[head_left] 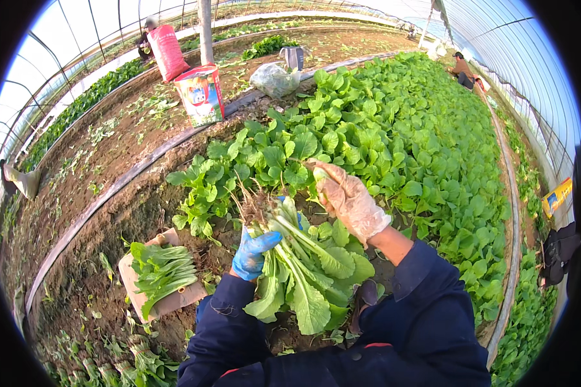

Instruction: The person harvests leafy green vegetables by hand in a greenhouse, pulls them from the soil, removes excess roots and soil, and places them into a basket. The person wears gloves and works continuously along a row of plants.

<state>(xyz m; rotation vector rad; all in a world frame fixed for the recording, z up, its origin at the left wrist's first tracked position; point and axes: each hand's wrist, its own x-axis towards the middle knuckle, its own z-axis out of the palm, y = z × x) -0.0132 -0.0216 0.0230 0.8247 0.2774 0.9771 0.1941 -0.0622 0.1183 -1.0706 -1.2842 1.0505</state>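
My left hand (pixel 257 251), in a blue glove, is closed around a bunch of leafy greens (pixel 302 271). The bunch's soil-covered roots (pixel 257 205) point up and away from me, and its leaves hang down towards my body. To the right and a little higher, my right hand (pixel 351 198) wears a thin, dirty translucent glove. Its fingers are bent around something pale green, perhaps a stem, and a thin root-like end sticks out past the fingertips. Left of the bunch, a pile of trimmed greens (pixel 162 273) lies on a piece of cardboard (pixel 133 285) on the soil.
Growing leafy plants (pixel 416 135) fill the bed ahead and right. Root-tied bunches (pixel 140 358) stand at lower left. A printed bag (pixel 201 96), a full pink sack (pixel 167 51) and a clear plastic bag (pixel 275 80) stand beyond a long edging strip (pixel 121 186). Co-workers (pixel 462 70) crouch farther off.
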